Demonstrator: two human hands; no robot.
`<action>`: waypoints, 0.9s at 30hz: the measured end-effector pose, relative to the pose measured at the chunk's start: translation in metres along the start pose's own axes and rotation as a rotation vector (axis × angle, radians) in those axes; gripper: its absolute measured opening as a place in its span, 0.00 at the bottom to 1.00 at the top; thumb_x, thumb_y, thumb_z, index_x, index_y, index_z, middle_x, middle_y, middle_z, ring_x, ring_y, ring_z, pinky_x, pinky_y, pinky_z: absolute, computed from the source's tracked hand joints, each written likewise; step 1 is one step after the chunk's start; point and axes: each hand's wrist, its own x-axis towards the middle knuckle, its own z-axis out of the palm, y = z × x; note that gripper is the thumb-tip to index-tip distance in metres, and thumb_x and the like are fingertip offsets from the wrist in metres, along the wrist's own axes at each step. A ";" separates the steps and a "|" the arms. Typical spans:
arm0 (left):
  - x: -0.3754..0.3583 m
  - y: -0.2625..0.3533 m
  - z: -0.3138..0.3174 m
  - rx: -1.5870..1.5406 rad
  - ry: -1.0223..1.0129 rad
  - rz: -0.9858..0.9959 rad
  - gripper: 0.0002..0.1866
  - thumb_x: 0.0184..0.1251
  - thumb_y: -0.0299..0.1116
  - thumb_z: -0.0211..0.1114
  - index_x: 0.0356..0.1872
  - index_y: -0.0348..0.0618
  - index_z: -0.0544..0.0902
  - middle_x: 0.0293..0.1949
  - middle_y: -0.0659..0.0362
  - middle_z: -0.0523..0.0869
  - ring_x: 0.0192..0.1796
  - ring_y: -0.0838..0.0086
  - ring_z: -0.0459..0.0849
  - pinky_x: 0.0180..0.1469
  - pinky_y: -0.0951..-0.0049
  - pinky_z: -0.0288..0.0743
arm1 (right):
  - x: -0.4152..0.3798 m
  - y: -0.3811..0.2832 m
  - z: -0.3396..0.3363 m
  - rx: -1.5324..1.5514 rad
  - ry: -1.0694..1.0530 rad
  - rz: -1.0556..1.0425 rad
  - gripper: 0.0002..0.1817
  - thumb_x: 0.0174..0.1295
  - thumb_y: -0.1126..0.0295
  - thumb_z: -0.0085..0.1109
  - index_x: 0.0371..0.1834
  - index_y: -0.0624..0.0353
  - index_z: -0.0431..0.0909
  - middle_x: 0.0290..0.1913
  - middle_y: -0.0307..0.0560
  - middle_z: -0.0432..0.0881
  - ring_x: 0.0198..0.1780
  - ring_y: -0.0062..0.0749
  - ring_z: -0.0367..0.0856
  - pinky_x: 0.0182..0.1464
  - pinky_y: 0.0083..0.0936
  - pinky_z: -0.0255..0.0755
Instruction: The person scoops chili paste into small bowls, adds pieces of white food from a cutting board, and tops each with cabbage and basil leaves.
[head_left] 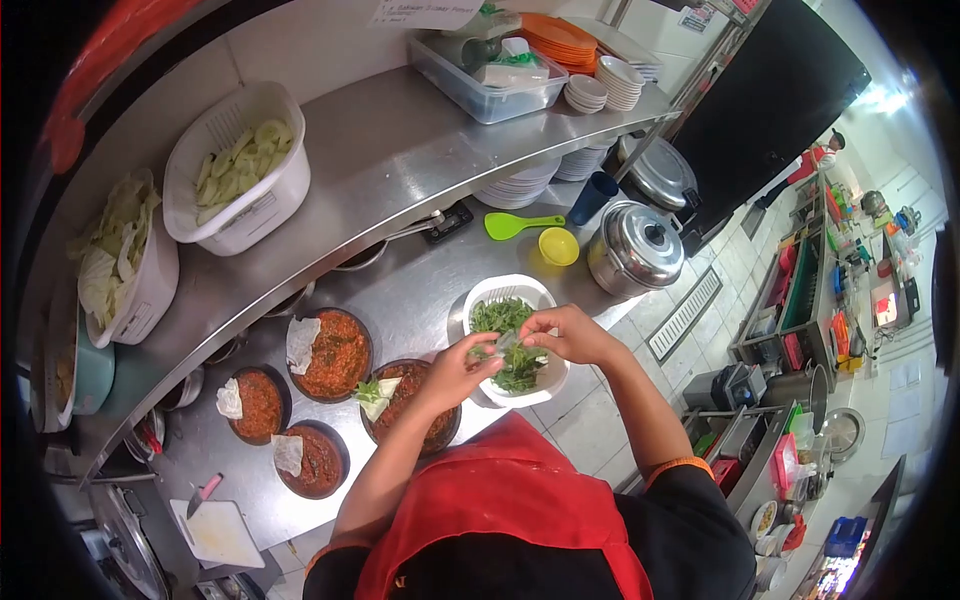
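Note:
Both my hands are over a white basket (553, 385) of green leaves (503, 315). My left hand (463, 370) is at the basket's left side, its fingers curled round some of the greens. My right hand (565, 335) pinches at the leaves from the right, its fingertips close to the left ones. Just left of my left hand is a dark bowl (405, 400) of red sauce with a pale cabbage piece and a green sprig (376, 394) on it. Three more bowls of red sauce (338, 350) stand further left, each with a whitish piece on its edge.
A lime spatula (522, 225), yellow cup (558, 246), blue cup (592, 198) and steel pot (636, 250) stand behind the basket. Baskets of cut vegetables (240, 165) are on the raised shelf (370, 150). A knife (203, 495) lies on a cutting board (222, 532). Another person (815, 160) is far right.

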 end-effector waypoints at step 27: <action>-0.260 -0.106 -0.122 -0.226 0.817 -0.142 0.16 0.75 0.20 0.56 0.62 0.39 0.74 0.45 0.58 0.83 0.42 0.76 0.84 0.48 0.74 0.79 | 0.328 -0.078 0.314 -0.706 -0.314 -0.496 0.12 0.66 0.63 0.60 0.47 0.57 0.84 0.49 0.58 0.86 0.54 0.56 0.84 0.57 0.49 0.76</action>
